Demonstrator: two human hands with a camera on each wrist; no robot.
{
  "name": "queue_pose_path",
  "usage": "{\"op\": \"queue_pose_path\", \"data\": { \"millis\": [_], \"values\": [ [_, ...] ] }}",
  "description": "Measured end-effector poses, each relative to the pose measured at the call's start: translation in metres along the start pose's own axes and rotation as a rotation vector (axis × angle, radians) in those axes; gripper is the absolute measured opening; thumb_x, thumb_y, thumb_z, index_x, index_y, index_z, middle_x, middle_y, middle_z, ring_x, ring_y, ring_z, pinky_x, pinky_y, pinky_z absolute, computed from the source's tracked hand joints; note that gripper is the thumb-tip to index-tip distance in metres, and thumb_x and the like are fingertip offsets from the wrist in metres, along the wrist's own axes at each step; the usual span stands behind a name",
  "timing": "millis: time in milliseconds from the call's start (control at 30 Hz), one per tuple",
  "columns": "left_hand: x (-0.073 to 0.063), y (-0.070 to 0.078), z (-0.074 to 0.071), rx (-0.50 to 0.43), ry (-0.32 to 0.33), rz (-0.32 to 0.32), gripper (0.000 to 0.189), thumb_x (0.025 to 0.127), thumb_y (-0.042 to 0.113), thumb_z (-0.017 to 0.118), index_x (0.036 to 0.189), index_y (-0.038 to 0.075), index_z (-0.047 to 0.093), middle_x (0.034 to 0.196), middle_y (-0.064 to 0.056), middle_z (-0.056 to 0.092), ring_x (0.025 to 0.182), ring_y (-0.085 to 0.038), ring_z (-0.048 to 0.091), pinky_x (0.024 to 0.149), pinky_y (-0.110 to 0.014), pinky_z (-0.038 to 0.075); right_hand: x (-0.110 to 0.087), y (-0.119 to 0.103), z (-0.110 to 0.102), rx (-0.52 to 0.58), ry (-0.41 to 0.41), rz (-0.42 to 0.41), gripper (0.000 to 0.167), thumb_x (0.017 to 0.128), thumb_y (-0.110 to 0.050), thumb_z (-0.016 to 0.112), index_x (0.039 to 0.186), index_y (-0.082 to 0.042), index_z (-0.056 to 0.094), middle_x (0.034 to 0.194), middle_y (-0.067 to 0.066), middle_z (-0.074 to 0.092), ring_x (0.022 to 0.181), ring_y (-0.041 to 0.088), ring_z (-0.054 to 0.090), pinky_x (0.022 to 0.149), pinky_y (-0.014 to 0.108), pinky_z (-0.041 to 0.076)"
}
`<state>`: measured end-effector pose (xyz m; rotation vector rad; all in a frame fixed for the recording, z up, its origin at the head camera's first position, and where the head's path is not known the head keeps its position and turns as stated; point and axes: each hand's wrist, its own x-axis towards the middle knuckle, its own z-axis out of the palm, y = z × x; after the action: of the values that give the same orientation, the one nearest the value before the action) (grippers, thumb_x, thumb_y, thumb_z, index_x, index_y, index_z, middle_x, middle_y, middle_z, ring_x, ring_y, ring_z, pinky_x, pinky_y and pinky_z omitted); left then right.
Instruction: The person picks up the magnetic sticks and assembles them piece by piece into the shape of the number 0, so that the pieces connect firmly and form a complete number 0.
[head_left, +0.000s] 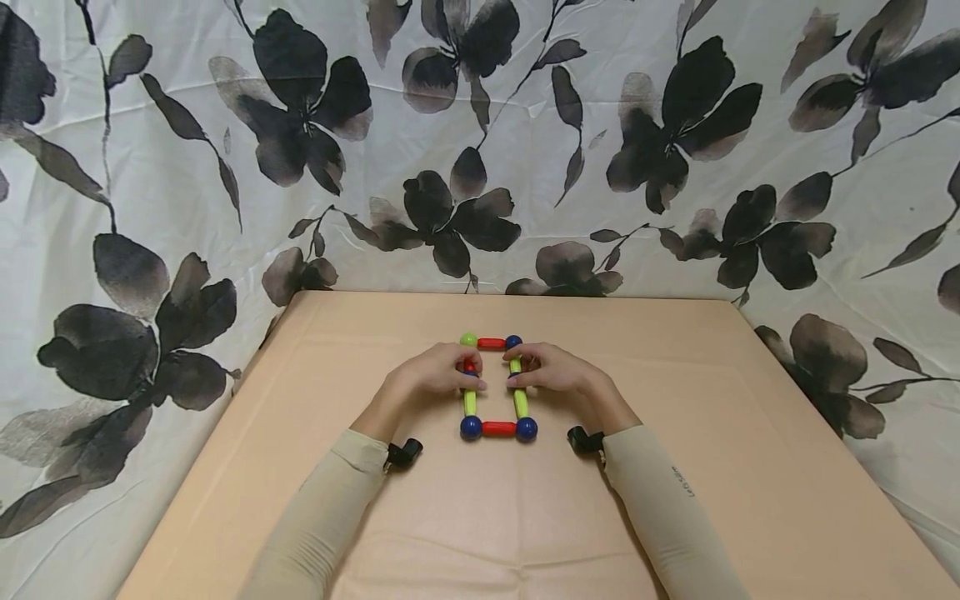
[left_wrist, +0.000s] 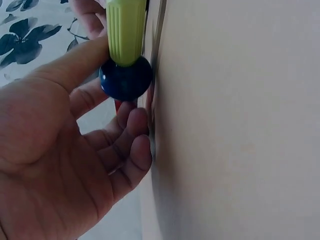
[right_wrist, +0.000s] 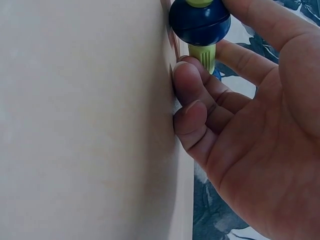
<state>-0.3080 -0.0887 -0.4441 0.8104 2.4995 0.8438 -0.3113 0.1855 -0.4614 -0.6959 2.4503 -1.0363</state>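
Observation:
A rectangular frame of toy building rods and balls lies on the table in the head view. Red rods form its far side and near side. A green ball sits at the far left corner; blue balls mark the other corners. My left hand pinches the blue ball midway along the left side, between a red rod and a green rod. On the right side, my right hand pinches another blue ball between two green rods. Fingers partly hide both middle balls.
The frame lies on a tan tabletop, which has creases near the front. Behind and beside it hangs a white cloth with dark flowers. A black wrist camera is worn on the left wrist, another on the right.

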Motion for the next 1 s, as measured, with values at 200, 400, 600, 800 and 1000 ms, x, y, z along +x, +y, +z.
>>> {"op": "queue_pose_path", "data": {
  "millis": [200,400,600,800,1000],
  "values": [
    [-0.002,-0.0009,-0.0033,-0.054,-0.036,-0.041,0.034,0.097,0.039,0.074,0.123,0.018,0.07,0.105,0.001,0.068,0.094,-0.019,0.06,0.082,-0.033,0.048,0.0002,0.0027,-0.0024,0.013,-0.009,0.016,0.05,0.096,-0.036,0.076,0.14,-0.017,0.062,0.098,0.007,0.062,0.09,0.024,0.057,0.075,0.031,0.05],
    [-0.0012,-0.0001,-0.0043,-0.104,-0.037,-0.054,0.027,0.102,0.037,0.067,0.121,0.018,0.071,0.098,-0.003,0.066,0.082,-0.022,0.062,0.076,-0.031,0.049,0.0004,0.0039,-0.0041,0.021,-0.012,0.023,0.051,0.095,-0.035,0.077,0.14,-0.017,0.062,0.094,0.007,0.062,0.084,0.024,0.058,0.073,0.032,0.05],
    [0.0016,0.0015,-0.0031,-0.097,-0.03,-0.05,0.022,0.102,0.035,0.067,0.115,0.018,0.07,0.094,-0.001,0.065,0.082,-0.02,0.061,0.076,-0.029,0.049,-0.0004,0.0037,-0.0054,0.061,-0.021,0.022,0.048,0.096,-0.03,0.076,0.14,-0.014,0.062,0.092,0.009,0.063,0.079,0.024,0.059,0.071,0.032,0.05],
    [0.0016,0.0054,-0.004,-0.077,-0.02,-0.047,0.021,0.104,0.032,0.066,0.114,0.015,0.07,0.093,-0.004,0.065,0.08,-0.018,0.059,0.075,-0.029,0.047,-0.0005,0.0022,-0.0052,0.137,-0.033,0.049,0.048,0.096,-0.026,0.076,0.139,-0.012,0.061,0.097,0.012,0.061,0.076,0.023,0.067,0.074,0.03,0.058],
    [0.0055,0.002,-0.003,-0.056,0.024,-0.048,0.025,0.104,0.033,0.065,0.118,0.015,0.073,0.093,-0.003,0.066,0.079,-0.017,0.059,0.073,-0.028,0.046,0.0007,0.0003,-0.0048,0.191,-0.041,0.062,0.051,0.095,-0.026,0.078,0.14,-0.01,0.06,0.1,0.015,0.06,0.076,0.025,0.072,0.076,0.034,0.063]
  ]
}}
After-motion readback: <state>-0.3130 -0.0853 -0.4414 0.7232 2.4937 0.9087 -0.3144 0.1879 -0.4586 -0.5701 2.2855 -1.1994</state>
